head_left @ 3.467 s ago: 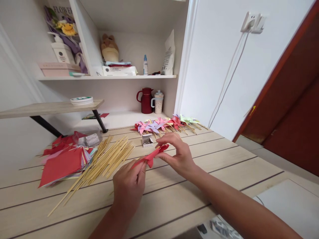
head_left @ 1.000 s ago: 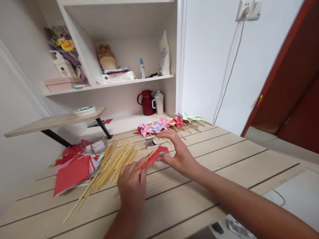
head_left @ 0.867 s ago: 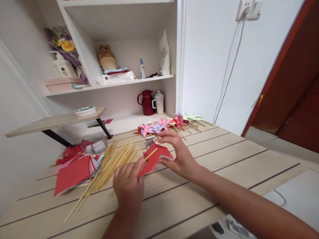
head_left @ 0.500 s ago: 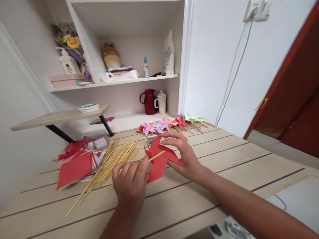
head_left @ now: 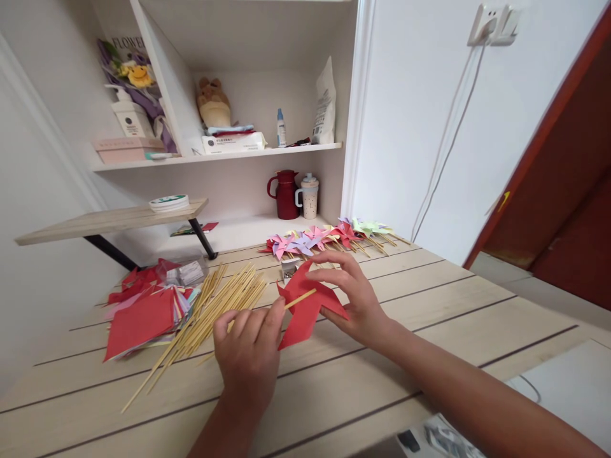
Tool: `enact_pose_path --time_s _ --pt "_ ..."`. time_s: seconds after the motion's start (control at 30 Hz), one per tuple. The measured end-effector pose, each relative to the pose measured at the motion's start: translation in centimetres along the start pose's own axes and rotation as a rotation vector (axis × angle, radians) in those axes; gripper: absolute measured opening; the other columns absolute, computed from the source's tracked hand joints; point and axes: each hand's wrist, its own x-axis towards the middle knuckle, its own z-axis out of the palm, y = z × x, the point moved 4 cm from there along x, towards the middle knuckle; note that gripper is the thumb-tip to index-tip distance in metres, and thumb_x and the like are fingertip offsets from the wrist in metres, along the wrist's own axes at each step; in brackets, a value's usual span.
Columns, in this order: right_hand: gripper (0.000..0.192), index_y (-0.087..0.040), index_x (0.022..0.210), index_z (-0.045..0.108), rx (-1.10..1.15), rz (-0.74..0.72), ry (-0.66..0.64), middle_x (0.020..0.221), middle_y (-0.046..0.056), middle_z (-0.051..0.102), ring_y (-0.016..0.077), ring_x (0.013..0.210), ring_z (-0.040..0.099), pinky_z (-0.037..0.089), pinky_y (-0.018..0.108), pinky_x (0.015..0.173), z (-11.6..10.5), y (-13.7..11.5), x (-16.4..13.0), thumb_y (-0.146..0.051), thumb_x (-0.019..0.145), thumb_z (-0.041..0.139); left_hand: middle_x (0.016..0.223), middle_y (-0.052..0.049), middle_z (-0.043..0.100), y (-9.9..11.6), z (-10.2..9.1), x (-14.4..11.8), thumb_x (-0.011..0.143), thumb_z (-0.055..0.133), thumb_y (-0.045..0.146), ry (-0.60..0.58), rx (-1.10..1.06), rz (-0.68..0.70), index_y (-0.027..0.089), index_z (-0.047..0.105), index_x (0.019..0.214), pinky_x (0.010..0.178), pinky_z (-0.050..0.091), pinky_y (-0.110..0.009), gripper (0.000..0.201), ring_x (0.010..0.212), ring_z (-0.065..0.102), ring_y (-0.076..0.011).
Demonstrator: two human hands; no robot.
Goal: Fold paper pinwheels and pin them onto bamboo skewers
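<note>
A red paper pinwheel (head_left: 304,312) is held above the wooden table, its folded blades spread out. My right hand (head_left: 351,292) grips it from the right, fingers over the upper blade and the thumb side under it. My left hand (head_left: 251,340) is closed round a thin wooden stick (head_left: 300,299), whose tip lies across the middle of the pinwheel. Whether the two are joined, I cannot tell. Just behind the pinwheel is a small open box (head_left: 289,270) of tiny metal pieces, partly hidden by it.
Left of my hands lie a pile of wooden sticks (head_left: 224,312) and a stack of coloured paper (head_left: 140,321). Several finished pinwheels (head_left: 310,240) line the table's back edge. Behind them stand a dark red jug (head_left: 287,196) and a tumbler (head_left: 310,197). A raised wooden shelf (head_left: 114,222) stands at left.
Hardly anything differs. The view has shifted slightly, and both hands keep the same hold on the stick and the red pinwheel.
</note>
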Motion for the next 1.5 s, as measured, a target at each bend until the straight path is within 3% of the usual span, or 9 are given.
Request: enact_pose_path --time_s 0.17,0.43,0.67,1.13,1.27,1.37,1.43,1.5 --pt "0.028 -0.030 0.118 0.068 -0.001 0.031 -0.058 0.131 0.010 0.057 0.0283 0.126 0.056 0.044 0.052 0.112 0.1 0.0 -0.1 -0.019 0.091 0.068 0.070 0.000 0.069 0.0 0.3 0.0 0.099 0.055 0.014 -0.031 -0.020 -0.013 0.018 0.070 0.107 0.079 0.036 -0.037 0.017 0.066 0.059 -0.0167" --pt "0.026 -0.028 0.114 0.070 0.010 0.042 -0.066 0.134 0.011 0.055 0.0286 0.128 0.055 0.044 0.053 0.112 0.3 0.3 -0.2 -0.017 0.090 0.068 0.068 0.000 0.068 0.4 0.0 0.1 0.099 0.056 0.014 -0.009 -0.003 0.040 0.016 0.069 0.109 0.078 0.036 -0.037 0.017 0.065 0.057 -0.0167" --pt "0.011 -0.026 0.099 0.068 0.036 0.031 -0.080 0.133 0.012 0.056 0.0299 0.128 0.054 0.049 0.052 0.105 0.2 0.2 -0.2 -0.018 0.091 0.067 0.069 0.000 0.068 0.6 -0.2 0.0 0.097 0.057 0.009 -0.007 0.021 0.069 0.016 0.069 0.109 0.080 0.036 -0.037 0.018 0.067 0.057 -0.0168" --pt "0.033 -0.031 0.121 0.060 0.019 0.042 -0.001 0.127 0.010 0.059 0.0281 0.123 0.059 0.049 0.051 0.107 -0.2 0.1 0.1 -0.022 0.090 0.070 0.068 0.001 0.069 0.5 -0.1 0.1 0.098 0.054 0.012 -0.017 0.005 0.034 0.018 0.069 0.108 0.080 0.037 -0.036 0.019 0.064 0.058 -0.0163" --pt "0.037 -0.031 0.124 0.060 0.087 0.146 0.002 0.129 0.009 0.061 0.0273 0.126 0.057 0.048 0.049 0.109 -0.1 0.6 0.0 -0.028 0.089 0.073 0.068 0.003 0.069 -0.3 1.0 -0.1 0.098 0.053 0.016 -0.082 -0.251 -0.192 0.021 0.070 0.091 0.075 0.039 -0.034 0.019 0.063 0.060 -0.0148" --pt "0.051 -0.032 0.133 0.055 0.236 0.387 -0.003 0.135 0.008 0.061 0.0266 0.130 0.056 0.047 0.048 0.111 0.1 1.9 -0.4 -0.035 0.087 0.076 0.056 0.003 0.058 -1.1 2.8 -0.7 0.098 0.050 0.028 -0.313 -0.657 -0.552 0.022 0.059 0.066 0.058 0.037 -0.029 0.033 0.054 0.051 -0.0137" --pt "0.056 -0.031 0.138 0.052 0.374 0.526 0.007 0.137 0.009 0.061 0.0256 0.129 0.057 0.046 0.047 0.111 0.4 2.7 -0.7 -0.039 0.088 0.075 0.053 0.003 0.050 -1.2 3.7 -1.3 0.097 0.048 0.037 -0.459 -0.892 -0.767 0.022 0.052 0.061 0.050 0.032 -0.028 0.039 0.049 0.044 -0.0130" --pt "0.057 -0.030 0.141 0.049 0.506 0.629 0.019 0.136 0.010 0.062 0.0251 0.128 0.058 0.048 0.046 0.108 0.8 3.3 -0.9 -0.043 0.090 0.071 0.054 0.003 0.047 -1.2 4.2 -1.6 0.095 0.049 0.045 -0.518 -1.032 -0.888 0.022 0.051 0.061 0.048 0.030 -0.027 0.041 0.049 0.039 -0.0123"
